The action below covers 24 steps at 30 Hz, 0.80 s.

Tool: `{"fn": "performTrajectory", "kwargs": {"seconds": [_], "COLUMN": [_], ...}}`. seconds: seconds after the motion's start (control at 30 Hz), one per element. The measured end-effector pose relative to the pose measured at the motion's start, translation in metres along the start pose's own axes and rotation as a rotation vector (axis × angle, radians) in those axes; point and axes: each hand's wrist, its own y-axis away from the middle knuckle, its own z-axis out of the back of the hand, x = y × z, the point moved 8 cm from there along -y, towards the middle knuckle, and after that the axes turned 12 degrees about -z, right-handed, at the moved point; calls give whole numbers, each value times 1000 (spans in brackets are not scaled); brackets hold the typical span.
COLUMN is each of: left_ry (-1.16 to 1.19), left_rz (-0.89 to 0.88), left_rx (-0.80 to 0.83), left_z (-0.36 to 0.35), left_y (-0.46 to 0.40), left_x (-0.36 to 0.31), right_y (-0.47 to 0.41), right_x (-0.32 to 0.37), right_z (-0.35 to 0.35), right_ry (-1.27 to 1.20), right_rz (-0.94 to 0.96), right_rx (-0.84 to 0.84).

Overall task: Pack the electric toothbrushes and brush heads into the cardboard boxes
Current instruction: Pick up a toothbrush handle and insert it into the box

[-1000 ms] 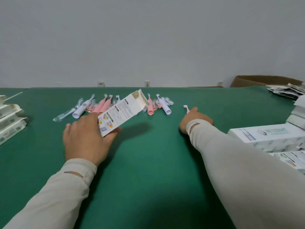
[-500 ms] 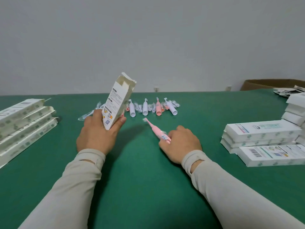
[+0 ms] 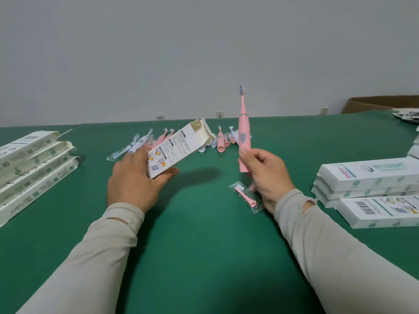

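Note:
My left hand grips a white cardboard box by its lower end; the box tilts up to the right with its top flaps open. My right hand holds a pink electric toothbrush upright by its handle, brush head at the top. A pink brush head in a clear bag hangs under the same hand, just above the green table. Further back lies a row of pink and white toothbrushes and bagged brush heads.
Open white boxes are stacked at the left edge. Closed printed boxes are stacked at the right. A brown carton and some leaflets sit at the far right corner. A wall stands behind the table.
My right hand lifted the pink toothbrush off the table and stood it upright, and the bagged brush head now hangs under it. My left hand lowered the box to a flatter tilt.

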Motion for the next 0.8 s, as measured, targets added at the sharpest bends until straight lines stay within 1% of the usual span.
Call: {"fn": "performTrajectory", "kwargs": {"seconds": [0.1,0.27,0.33,0.5,0.57,0.67,0.73,0.8], "left_ry": [-1,-4,6,-18,-43,-89,-105,-112], "left_rz": [-16,-37,-40,-80,-101,-119,-133,-153], "left_rx": [39,56,70,130,121,123,128,132], "left_z": [-5,-8,-10,-16,-14,-14,-14,-15], "left_y": [0,0,1,4,4,5,5,5], "left_x": [-1,-3,-5,-9,-11,-13,-15,-18], "right_y": [-2,1,8,21,24,28,31,32], "right_x": [14,30,33,44,45,42,37,33], "right_z": [-3,0,8,21,16,1,-10,-17], "right_ry": [-33,-61,-86,-177,-265,-352,-339,-295], "right_rz": [-8,41,93,198,191,137,117,115], "right_rx": [46,138,116,-23,21,166,245,282]}}
